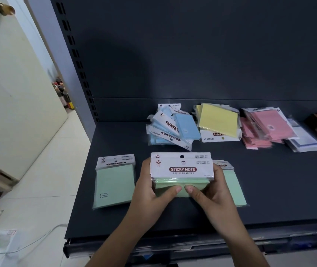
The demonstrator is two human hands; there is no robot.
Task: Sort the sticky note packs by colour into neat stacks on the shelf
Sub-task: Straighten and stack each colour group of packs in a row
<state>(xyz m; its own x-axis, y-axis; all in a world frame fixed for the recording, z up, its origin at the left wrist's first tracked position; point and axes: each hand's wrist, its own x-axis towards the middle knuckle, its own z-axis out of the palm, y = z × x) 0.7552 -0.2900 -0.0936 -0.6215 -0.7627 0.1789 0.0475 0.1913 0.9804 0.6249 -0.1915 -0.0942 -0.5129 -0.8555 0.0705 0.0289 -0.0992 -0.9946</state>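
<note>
Over the front of the dark shelf, a bundle of green packs is gripped by the left hand and right hand, thumbs nearly meeting on it. A green stack lies left and another green pack right. Blue pile, yellow pile and pink pile sit behind.

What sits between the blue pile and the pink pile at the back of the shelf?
A stack of yellow sticky note packs, plain to see in the head view.

Single head-worn wide-angle view, directed forward and down from close above the dark shelf, both hands included.
</note>
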